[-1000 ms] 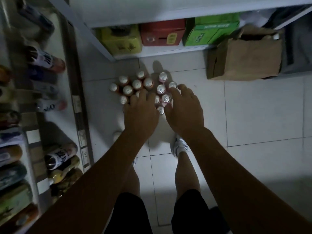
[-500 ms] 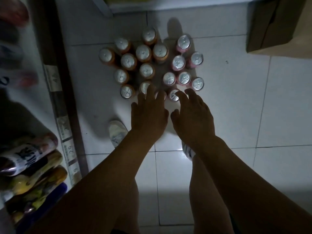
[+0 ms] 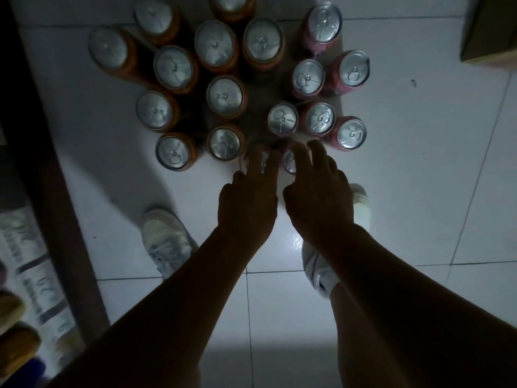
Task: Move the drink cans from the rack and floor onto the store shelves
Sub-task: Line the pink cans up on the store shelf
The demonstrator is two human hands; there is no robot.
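Silver-topped cans [image 3: 288, 164] stand just under the left grip [image 3: 247, 208] and right grip [image 3: 317, 203], both open, ready to grab.

Dim, underexposed; tile glare [image 3: 291, 242] between silhouetted arms; left edge blurred and warped.

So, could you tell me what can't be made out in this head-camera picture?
Nearest two cans: largely covered by the left hand and right hand in the head view; contact unclear.
Topmost orange can: cut off by the top edge.
Cardboard box: cropped by the top-right corner.
Shelf goods at left: dark and blurred, labels unreadable.
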